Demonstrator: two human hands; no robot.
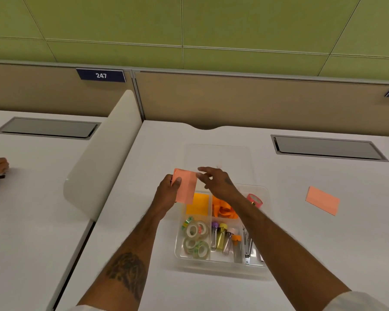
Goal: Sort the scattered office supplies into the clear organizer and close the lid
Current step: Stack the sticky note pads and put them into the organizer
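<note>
Left hand (166,194) grips a pink note pad (185,187), thumb curled over its face, above the far left corner of the clear organizer (220,263) on the tabletop (144,254). Right hand (218,182) fingers (202,169) meet the pad's right corner; pinch or mere touch cannot be told. A second pink pad (322,200) lies well to the right.
</note>
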